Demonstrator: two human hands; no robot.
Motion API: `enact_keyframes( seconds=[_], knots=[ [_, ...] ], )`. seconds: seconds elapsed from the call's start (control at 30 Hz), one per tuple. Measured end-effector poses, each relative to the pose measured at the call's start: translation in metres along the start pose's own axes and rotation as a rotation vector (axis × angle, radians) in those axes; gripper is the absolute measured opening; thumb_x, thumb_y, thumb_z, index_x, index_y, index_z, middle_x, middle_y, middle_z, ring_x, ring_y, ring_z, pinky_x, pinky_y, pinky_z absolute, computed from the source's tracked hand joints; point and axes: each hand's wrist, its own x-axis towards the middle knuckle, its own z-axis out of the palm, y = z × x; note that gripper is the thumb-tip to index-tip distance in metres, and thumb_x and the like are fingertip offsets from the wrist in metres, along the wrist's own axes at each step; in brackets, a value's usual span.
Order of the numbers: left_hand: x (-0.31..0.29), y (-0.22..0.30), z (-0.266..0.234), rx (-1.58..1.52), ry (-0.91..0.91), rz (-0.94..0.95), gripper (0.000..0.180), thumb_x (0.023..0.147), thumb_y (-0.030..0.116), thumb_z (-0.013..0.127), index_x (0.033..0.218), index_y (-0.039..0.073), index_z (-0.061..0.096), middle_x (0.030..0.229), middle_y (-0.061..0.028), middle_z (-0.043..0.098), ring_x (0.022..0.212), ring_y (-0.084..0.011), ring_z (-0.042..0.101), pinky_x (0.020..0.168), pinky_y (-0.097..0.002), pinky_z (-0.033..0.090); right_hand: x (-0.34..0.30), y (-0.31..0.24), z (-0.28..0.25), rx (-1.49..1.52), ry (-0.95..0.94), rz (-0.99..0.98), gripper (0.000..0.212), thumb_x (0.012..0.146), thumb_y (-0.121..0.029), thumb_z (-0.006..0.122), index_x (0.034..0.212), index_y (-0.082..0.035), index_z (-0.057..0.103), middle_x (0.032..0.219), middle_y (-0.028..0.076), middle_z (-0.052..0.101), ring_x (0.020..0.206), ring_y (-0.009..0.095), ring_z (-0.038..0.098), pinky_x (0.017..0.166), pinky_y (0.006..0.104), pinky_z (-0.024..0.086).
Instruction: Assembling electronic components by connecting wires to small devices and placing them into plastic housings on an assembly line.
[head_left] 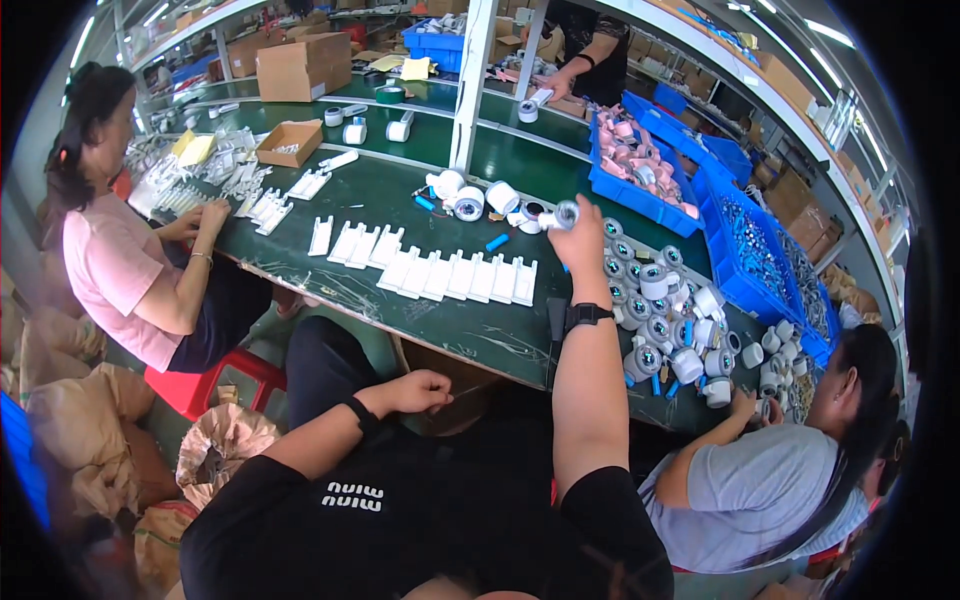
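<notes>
My right hand (580,240) reaches out over the green workbench (350,205), its fingers closed around a white round housing (562,216) with a shiny face. Just left of it several similar white round housings (500,197) lie with short blue cylinders (497,242). A row of flat white handle-shaped shells (460,276) lies nearer the bench's front edge. My left hand (424,392) is curled closed over my lap, below that edge, with nothing visible in it.
A heap of round housings (655,330) lies right of my forearm. Blue bins hold pink parts (640,165) and small metal parts (748,250). A white post (470,90) rises from the bench. Co-workers sit left (130,260) and right (770,480); another person's hand (558,86) works across.
</notes>
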Motion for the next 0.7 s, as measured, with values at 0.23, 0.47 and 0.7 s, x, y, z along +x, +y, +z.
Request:
enact_keyframes(
  seconds=[0.23,0.47,0.7],
  knots=[
    [-0.089,0.226,-0.033,-0.552,-0.325,0.446,0.042,0.116,0.026,0.047,0.137,-0.005,0.066,0.126,-0.0188,0.076,0.117,-0.0278,0.071,0.109,-0.0385,0.049,0.004,0.007,-0.003,0.267,0.373,0.053,0.069,0.073,-0.017,0.085,0.134,0.000,0.060,0.123,0.025,0.062,0.115,0.046,0.063,0.102,0.0520,0.052],
    [-0.128,0.333,-0.036,-0.460,-0.595,1.087,0.044,0.112,0.035,0.055,0.126,-0.006,0.066,0.123,-0.0325,0.070,0.121,-0.0376,0.071,0.125,-0.0542,0.041,0.009,-0.005,0.009,0.260,0.436,-0.068,0.068,0.070,-0.017,0.085,0.131,-0.001,0.060,0.121,0.025,0.062,0.115,0.047,0.060,0.101,0.0523,0.051],
    [-0.144,0.291,-0.001,-0.568,-0.428,1.131,0.040,0.112,0.032,0.054,0.124,-0.005,0.065,0.114,-0.0296,0.071,0.112,-0.0365,0.071,0.119,-0.0531,0.045,0.005,-0.002,-0.002,0.265,0.423,-0.145,0.073,0.069,-0.014,0.085,0.134,0.000,0.057,0.122,0.024,0.060,0.116,0.045,0.060,0.103,0.0506,0.050]
  ],
)
